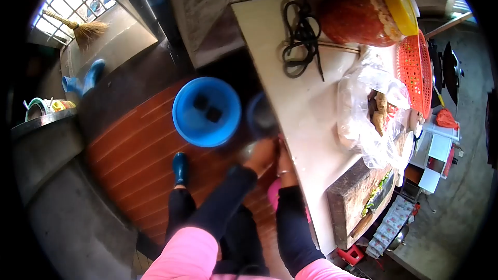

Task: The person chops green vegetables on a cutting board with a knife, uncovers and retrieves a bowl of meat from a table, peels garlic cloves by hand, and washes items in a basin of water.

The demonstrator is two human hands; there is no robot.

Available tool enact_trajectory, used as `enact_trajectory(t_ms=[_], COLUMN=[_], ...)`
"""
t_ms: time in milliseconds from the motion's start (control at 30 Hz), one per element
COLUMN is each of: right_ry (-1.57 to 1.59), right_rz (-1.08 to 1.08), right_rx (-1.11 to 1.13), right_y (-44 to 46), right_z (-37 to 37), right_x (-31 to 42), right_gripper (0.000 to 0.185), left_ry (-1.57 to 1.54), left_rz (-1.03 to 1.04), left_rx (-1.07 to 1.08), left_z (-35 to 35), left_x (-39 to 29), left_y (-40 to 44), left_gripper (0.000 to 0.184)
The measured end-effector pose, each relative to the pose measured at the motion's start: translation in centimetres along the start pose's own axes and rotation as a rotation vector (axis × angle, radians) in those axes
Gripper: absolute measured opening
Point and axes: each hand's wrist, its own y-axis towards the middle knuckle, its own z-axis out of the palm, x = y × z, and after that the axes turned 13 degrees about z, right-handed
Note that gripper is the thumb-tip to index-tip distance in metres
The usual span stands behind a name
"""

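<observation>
Both hands are low at the left edge of the pale counter (306, 109), close together. My left hand (262, 155) reaches in over the floor, blurred, with its fingers hidden. Beside it, my right hand (284, 162) is against the counter's edge, and what it may hold cannot be made out. Just beyond them, partly under the counter, is a dim bluish basin (262, 116). A blue basin (207, 137) with two dark objects inside stands on the reddish floor. Something pink (274, 194) shows beside the right forearm.
On the counter are a black cord (303, 36), a red-filled jar with a yellow lid (358, 18), a red basket (415, 72), a plastic bag with ginger-like roots (358, 103) and a wooden board (345, 202) with a knife. Blue boots (93, 75) and a broom (85, 31) are at upper left.
</observation>
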Motion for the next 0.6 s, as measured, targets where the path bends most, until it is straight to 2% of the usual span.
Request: enact_trajectory(t_ms=[33,67,100,133,167,200,267,333,367,433,467,500,533,600], right_ry=[-0.121,-0.128,-0.136,-0.027,0.094,-0.088,-0.092,-0.177,-0.102,0.118,0.267,0.339,0.310,0.361], right_rz=[-0.076,-0.060,-0.042,0.066,0.175,0.253,0.215,0.234,0.235,0.226,0.212,0.197,0.198,0.137], right_rx=[0.008,0.076,0.144,0.275,0.301,0.326,0.281,0.303,0.307,0.304,0.297,0.204,0.064,-0.018], right_y=[-0.1,0.2,0.4,1.7,2.3,0.6,-1.7,-1.9,-1.4,-0.2,0.6,1.5,1.8,5.9], right_z=[-0.2,-0.5,-0.7,-1.6,-1.4,-0.1,3.0,5.1,5.8,6.1,5.6,4.9,4.2,1.2], right_x=[-0.2,-1.0,-1.7,-3.5,-4.0,0.0,1.7,1.4,0.7,-0.6,-0.9,-0.9,0.1,-1.5], right_gripper=[0.039,0.037,0.036,0.034,0.032,0.030,0.027,0.022,0.017,0.012,0.012,0.013,0.012,0.014], left_ry=[-0.050,-0.101,-0.264,-0.398,-0.423,-0.447,-0.479,-0.493,-0.492,-1.032,-1.033,-1.181,-1.327,-1.405], left_rz=[0.004,0.000,0.106,0.065,-0.013,-0.091,-0.061,-0.188,-0.195,-0.439,-0.447,-0.495,-0.537,-0.544], left_rx=[-0.026,-0.049,-0.189,-0.107,-0.079,-0.057,-0.041,-0.002,-0.010,0.028,0.023,-0.003,-0.030,-0.012], left_z=[-0.5,-0.9,0.7,-1.0,-1.6,-2.1,-3.0,-4.0,-4.5,-5.7,-6.3,-7.2,-8.0,-9.2], left_x=[-0.2,-0.2,2.3,2.5,3.1,3.8,6.0,8.3,9.4,11.5,12.0,12.3,12.4,13.0], left_y=[0.0,-0.4,-0.7,-1.0,-1.5,-2.0,-3.0,-3.8,-4.2,-5.6,-6.5,-7.1,-7.6,-8.6], left_gripper=[0.023,0.023,0.022,0.017,0.016,0.017,0.019,0.019,0.019,0.024,0.024,0.027,0.029,0.028])
